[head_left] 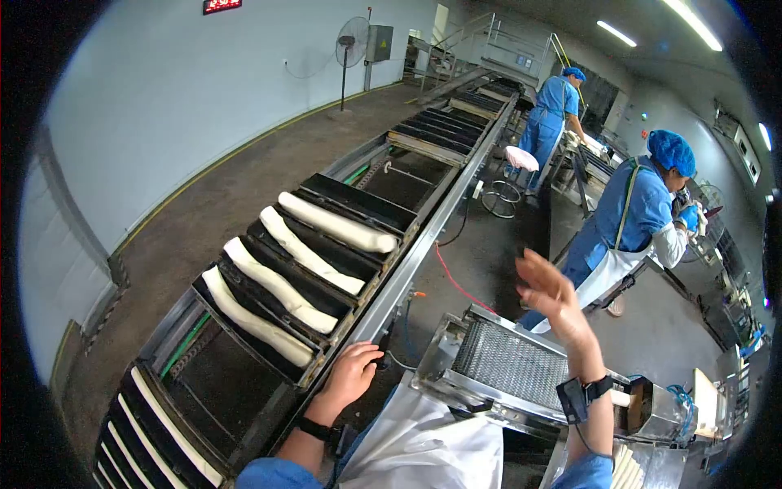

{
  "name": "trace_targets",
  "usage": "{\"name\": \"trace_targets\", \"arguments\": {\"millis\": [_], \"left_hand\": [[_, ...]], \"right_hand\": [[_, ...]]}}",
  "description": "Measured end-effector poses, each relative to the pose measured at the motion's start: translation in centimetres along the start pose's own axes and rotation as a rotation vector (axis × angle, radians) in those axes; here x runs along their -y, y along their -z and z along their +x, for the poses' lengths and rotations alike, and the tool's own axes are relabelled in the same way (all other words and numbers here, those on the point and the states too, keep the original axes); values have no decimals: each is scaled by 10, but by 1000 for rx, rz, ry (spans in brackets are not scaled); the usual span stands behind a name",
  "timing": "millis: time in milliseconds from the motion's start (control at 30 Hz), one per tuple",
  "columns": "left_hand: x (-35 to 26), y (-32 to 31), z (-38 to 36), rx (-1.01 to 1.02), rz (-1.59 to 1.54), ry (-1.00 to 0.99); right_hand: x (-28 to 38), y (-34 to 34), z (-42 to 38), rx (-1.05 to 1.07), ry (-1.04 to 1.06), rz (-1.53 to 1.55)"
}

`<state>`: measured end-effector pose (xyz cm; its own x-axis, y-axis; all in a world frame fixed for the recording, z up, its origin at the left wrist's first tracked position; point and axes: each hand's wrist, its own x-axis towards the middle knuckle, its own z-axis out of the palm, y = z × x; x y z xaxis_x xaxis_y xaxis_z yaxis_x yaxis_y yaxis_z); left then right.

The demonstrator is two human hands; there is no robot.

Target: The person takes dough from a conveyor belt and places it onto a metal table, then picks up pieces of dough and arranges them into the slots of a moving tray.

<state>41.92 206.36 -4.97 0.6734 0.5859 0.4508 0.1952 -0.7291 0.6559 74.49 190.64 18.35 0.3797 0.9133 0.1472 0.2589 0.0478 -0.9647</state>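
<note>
My left hand (pixel 352 376) is at the near rail (pixel 383 310) of the long conveyor, fingers loosely bent and holding nothing. My right hand (pixel 555 300) is raised above a small metal mesh belt (pixel 509 356), with its fingers stretched out and slightly blurred. Beside my left hand, a black trough tray (pixel 330 316) on the conveyor carries several long white dough strips (pixel 281 285), one per groove. More dough strips (pixel 175 428) lie in another black tray at the lower left. Both wrists wear black straps with small devices.
Two people in blue work clothes and hair covers, one nearer (pixel 623 212) and one farther (pixel 554 118), stand at the right. A round stool (pixel 521 159) is beside the conveyor. A standing fan (pixel 350 45) is by the wall. A red hose (pixel 456 281) crosses the floor.
</note>
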Motion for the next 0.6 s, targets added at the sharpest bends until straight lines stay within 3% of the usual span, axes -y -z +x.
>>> {"name": "trace_targets", "arguments": {"millis": [67, 133, 200, 267, 333, 400, 433, 467, 500, 533, 600], "left_hand": [[-1, 5, 2, 49, -232, 93], [-8, 24, 3, -31, -495, 207], [-15, 66, 14, -182, -454, 183], [-10, 118, 26, -318, -306, 391], [52, 156, 17, -535, 140, 395], [100, 195, 4, -490, 496, 819], [134, 202, -6, -506, 523, 956], [157, 212, -19, -524, 548, 1098], [159, 228, -29, -401, 434, 1173], [161, 234, -35, -455, 378, 1226], [172, 246, -56, -512, 321, 1172]], "right_hand": [[-73, 37, -24, -110, -109, -239], [-148, 93, -63, -119, -202, -808], [-182, 125, -111, -146, -475, -1094], [-250, 166, -169, -342, -564, -1038], [-244, 151, -205, -413, -585, -1373], [-232, 149, -220, -359, -523, -1339], [-237, 151, -225, -357, -431, -1369], [-213, 135, -214, -331, -498, -1429], [-201, 124, -205, -272, -520, -1530], [-197, 116, -200, -213, -542, -1630], [-216, 117, -189, -254, -569, -1527]]}}
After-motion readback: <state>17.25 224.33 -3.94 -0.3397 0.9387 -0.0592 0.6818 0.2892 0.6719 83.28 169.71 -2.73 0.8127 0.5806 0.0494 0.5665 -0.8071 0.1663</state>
